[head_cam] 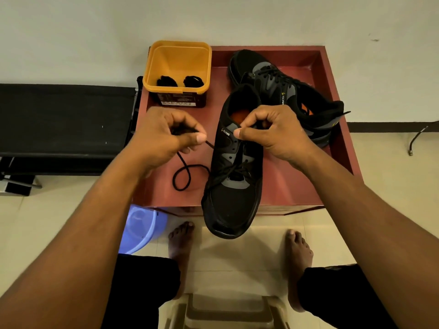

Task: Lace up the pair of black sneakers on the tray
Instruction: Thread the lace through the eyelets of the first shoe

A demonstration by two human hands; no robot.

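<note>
Left hand (164,138): fingers curled tight. Thumb and forefinger pinched the free end of the lace (181,179), with some slack bunched in the palm.
Right hand (270,131): fingers curled narrow, pinching at the top of the eyelet row of the near sneaker (234,193). I could not tell whether lace or upper lay between them.
Lace run: from my left pinch it dropped in one loose loop on the tray (342,148), then entered the lower eyelets.
Key relation: the lace tip lay just left of the sneaker's open upper eyelets and pointed towards them. The sneaker's long axis ran straight away from me, toe nearest and overhanging the tray's near edge. My left hand was the nearer one for the threading.
Progress, judged: lower eyelets were crossed, the upper ones not yet.
Far sneaker (285,91): already laced, lying at the back right of the tray, behind the near one.
Yellow tub (178,60): at the tray's back left corner, holding two black lace bundles (166,80).
Room: pale tiled floor (392,198), plain wall behind, black bench (59,119) to the left, blue basin (140,229) under the tray's near left edge.
</note>
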